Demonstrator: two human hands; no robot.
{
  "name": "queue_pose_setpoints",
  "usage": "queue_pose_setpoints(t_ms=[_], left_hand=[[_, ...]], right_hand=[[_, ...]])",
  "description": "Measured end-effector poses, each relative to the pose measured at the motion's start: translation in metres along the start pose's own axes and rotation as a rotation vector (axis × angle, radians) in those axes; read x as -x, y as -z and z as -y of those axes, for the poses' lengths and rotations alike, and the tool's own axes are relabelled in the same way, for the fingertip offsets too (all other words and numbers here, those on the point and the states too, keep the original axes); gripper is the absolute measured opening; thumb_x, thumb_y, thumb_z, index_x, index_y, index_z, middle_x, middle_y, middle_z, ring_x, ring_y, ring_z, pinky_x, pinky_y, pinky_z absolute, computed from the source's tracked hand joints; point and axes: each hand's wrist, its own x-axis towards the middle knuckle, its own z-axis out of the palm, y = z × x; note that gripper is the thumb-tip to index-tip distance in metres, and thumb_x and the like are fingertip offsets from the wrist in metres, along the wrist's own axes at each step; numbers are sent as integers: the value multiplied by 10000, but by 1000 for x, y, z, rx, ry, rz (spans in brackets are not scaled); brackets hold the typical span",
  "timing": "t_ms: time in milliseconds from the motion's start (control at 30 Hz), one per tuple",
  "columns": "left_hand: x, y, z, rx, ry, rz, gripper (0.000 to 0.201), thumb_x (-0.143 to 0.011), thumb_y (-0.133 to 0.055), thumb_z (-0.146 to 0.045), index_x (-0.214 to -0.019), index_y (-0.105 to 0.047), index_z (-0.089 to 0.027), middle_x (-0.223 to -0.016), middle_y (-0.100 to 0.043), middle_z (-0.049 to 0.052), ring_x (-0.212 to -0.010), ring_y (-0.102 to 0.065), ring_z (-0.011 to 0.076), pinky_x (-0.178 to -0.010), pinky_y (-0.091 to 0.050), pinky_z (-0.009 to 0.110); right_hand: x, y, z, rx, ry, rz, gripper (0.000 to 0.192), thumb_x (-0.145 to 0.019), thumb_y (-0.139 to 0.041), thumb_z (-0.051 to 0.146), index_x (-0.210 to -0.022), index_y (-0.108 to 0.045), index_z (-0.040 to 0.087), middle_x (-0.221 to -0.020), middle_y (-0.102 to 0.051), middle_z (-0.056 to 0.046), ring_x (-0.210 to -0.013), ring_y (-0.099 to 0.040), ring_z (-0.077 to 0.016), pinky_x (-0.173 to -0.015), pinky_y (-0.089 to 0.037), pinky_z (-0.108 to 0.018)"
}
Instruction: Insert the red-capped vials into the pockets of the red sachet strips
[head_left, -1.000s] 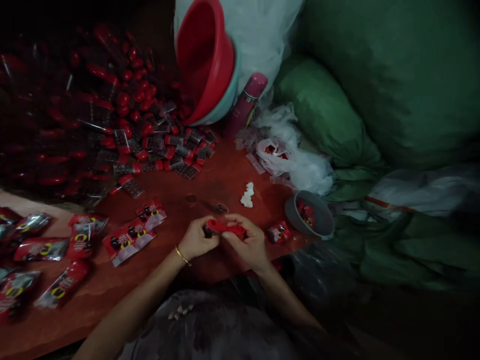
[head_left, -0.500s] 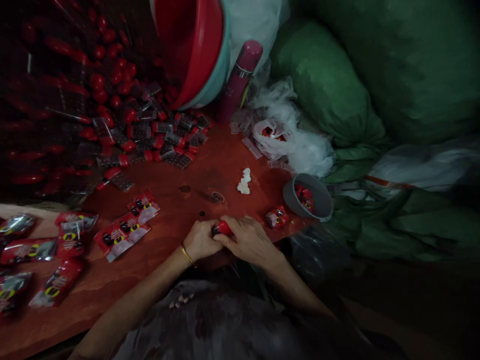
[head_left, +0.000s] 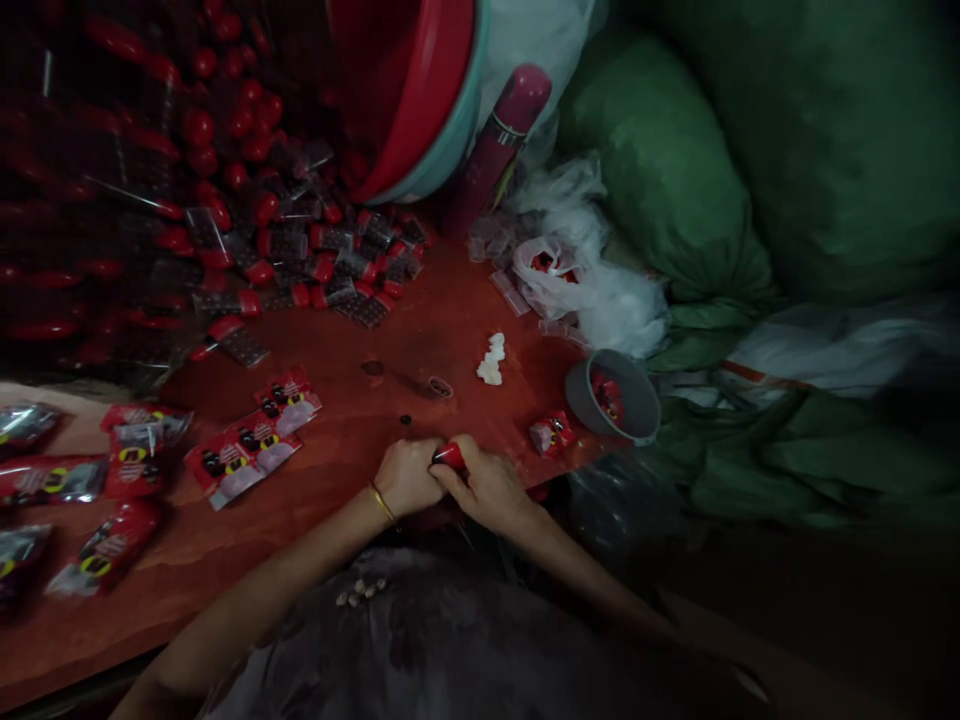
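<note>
My left hand (head_left: 406,475) and my right hand (head_left: 487,487) meet at the near edge of the reddish table (head_left: 352,420). Both are closed around one small red piece (head_left: 448,456), of which only the top shows between the fingers. A gold bangle sits on my left wrist. A small red packet (head_left: 552,433) lies just right of my right hand. A grey cup (head_left: 613,398) holding red pieces stands beyond it at the table's right edge.
Printed red packets (head_left: 251,445) lie left of my hands, more at the far left. A heap of red-capped clear sachets (head_left: 225,220) fills the back left under a tilted red basin (head_left: 405,90). White crumbs (head_left: 491,362), plastic bags (head_left: 577,290) and green sacks (head_left: 720,180) sit right.
My hands have drawn closer together and nearer to me, closing over the red piece so less of it shows. The view has shifted slightly.
</note>
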Motion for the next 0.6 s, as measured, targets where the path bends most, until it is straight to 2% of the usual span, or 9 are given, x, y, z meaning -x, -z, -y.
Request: queue_pose_setpoints(t_ms=[133, 233, 300, 433, 600], left_hand=[[-4, 4, 2, 103, -29, -43, 134, -677, -518, -216, -775, -603, -183, -735, -668, 59, -678, -616, 200, -611, -415, 268], [-6, 9, 4, 231, -78, -68, 259, -657, -559, -205, -913, -594, -185, -830, -670, 45, -739, -613, 188, -649, -423, 258], [-7, 12, 5, 268, -106, -61, 231, -685, -552, -222, -909, -595, -181, -800, -662, 34, -700, -598, 173, -618, -410, 250], [-6, 11, 7, 271, -159, -34, 123, -729, -531, -263, -761, -600, -166, -653, -616, 6, -572, -526, 134, -534, -353, 233], [-4, 9, 2, 225, -130, -42, 180, -705, -582, -301, -828, -616, -175, -703, -640, 12, -611, -552, 145, -561, -386, 235]], right_hand=[[3, -14, -5, -320, -70, -220, 272, -842, -471, 417, -981, -510, 186, -750, -670, -41, -673, -639, -183, -564, -447, -250], [-1, -10, -9, -442, -98, -321, 244, -824, -507, 401, -956, -528, 197, -776, -660, -27, -679, -622, -160, -609, -477, -247], [-5, 0, -12, -443, -80, -317, 237, -808, -534, 401, -933, -543, 200, -783, -653, -22, -695, -614, -158, -627, -480, -248], [-9, 13, -13, -438, -29, -257, 226, -782, -564, 396, -910, -566, 209, -768, -643, -9, -683, -602, -152, -618, -477, -246], [-11, 2, -18, -624, -81, -263, 256, -792, -525, 440, -799, -564, 187, -696, -635, -13, -634, -594, -153, -593, -481, -249]])
